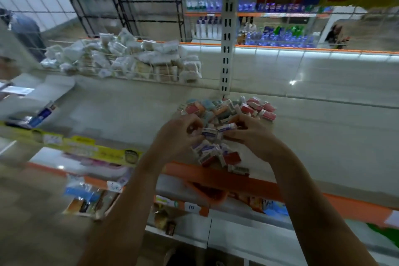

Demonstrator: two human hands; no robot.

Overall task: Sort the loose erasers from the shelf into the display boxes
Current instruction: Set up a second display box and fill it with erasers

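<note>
While the grey shelf (121, 112) stretches wide from left to right, most of it bare, the heap of loose erasers (224, 114) sits bunched at its near orange edge, probably so both arms can reach it without stretching. Far left lies an opened white display box (41, 95), well apart from the heap, likely waiting to be filled. Both hands work the near side of the pile: the left hand (181, 131) curls its fingers round some erasers, and the right hand (248, 134) pinches a white-and-blue eraser (212, 133) between them, seemingly gathering one kind together.
</note>
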